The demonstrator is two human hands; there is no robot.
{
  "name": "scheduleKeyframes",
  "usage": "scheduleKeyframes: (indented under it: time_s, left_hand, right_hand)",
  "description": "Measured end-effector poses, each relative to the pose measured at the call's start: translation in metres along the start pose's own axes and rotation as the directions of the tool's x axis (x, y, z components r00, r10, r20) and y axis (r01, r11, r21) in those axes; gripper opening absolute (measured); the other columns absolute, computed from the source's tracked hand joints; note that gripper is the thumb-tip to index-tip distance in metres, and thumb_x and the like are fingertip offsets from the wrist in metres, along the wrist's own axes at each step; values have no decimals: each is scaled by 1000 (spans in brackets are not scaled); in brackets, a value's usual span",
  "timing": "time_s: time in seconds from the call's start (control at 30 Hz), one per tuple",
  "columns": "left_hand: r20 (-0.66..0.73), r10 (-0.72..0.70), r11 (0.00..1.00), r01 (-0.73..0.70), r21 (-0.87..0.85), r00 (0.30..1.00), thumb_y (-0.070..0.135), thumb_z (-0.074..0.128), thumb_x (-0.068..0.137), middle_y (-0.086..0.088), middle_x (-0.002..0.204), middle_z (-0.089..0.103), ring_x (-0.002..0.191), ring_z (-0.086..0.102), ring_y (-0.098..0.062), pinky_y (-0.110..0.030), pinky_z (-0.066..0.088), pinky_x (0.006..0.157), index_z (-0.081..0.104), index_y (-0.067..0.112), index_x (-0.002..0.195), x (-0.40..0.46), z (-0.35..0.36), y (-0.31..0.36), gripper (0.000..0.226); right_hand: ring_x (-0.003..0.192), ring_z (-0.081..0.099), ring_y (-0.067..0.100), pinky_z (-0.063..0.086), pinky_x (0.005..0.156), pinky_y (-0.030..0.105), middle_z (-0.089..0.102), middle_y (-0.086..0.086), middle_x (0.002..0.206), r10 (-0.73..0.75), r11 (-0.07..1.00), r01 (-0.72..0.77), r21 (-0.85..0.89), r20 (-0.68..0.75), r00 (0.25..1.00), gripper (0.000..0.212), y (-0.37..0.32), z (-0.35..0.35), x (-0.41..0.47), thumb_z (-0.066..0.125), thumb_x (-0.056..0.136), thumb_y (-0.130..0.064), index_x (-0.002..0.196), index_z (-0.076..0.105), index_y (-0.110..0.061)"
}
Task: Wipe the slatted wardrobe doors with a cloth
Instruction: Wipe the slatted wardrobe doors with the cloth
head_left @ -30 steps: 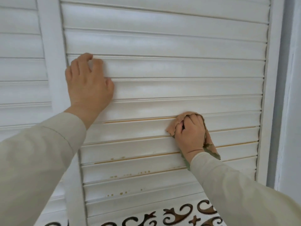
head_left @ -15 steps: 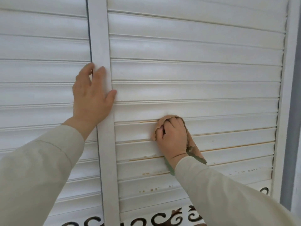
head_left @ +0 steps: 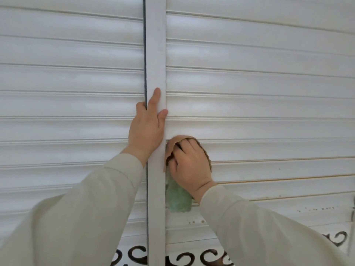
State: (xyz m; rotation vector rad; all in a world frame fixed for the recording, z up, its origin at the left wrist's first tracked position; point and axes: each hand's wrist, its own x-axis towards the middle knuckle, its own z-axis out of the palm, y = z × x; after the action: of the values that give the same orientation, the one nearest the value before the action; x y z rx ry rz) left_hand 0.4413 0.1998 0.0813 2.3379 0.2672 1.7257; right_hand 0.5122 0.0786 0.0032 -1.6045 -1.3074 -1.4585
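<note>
Nearest the camera, two pale sleeves reach up and forward from the lower corners; the left hand grips the edge of the vertical door stile, its outer fingers curled into the dark gap beside the stile, its forefinger straight up the stile's face and its thumb lying across the front; the right hand sits just right of the stile, fingers curled and bunched over the cloth, pressing it against a slat of the right wardrobe door; the cloth's tan part peeks above the knuckles and its green part hangs below the wrist; behind lies the left wardrobe door; dark scrollwork runs along the bottom.
</note>
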Motion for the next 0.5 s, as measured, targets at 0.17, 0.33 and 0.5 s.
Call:
scheduleKeyframes:
  time_s: [0.17,0.33,0.5]
  left_hand:
    - [-41,11,1000,-10,15,999,49,36,100,-16,116,47,83,57,-43,-53,51,79,22,32,156,1,1,-6,60]
    - [-64,-8,1000,8,3,998,48,36,101,-15,108,47,79,56,-40,-52,52,77,23,32,156,-2,4,-3,58]
    - [-69,-10,999,13,34,998,54,27,97,-15,105,47,75,55,-40,-52,52,74,22,32,156,-3,0,-5,63]
  right_hand:
    - [87,52,33,47,86,41,66,18,87,68,980,-92,-176,-141,988,25,62,-24,-21,50,75,-11,80,69,3]
    - [83,56,37,41,85,41,64,19,86,314,917,-354,-183,-213,925,26,69,-28,-29,45,75,-12,77,67,2]
    - [82,56,33,44,79,39,62,15,84,129,990,-133,-52,-80,988,21,17,-7,-8,49,78,-14,77,67,-2]
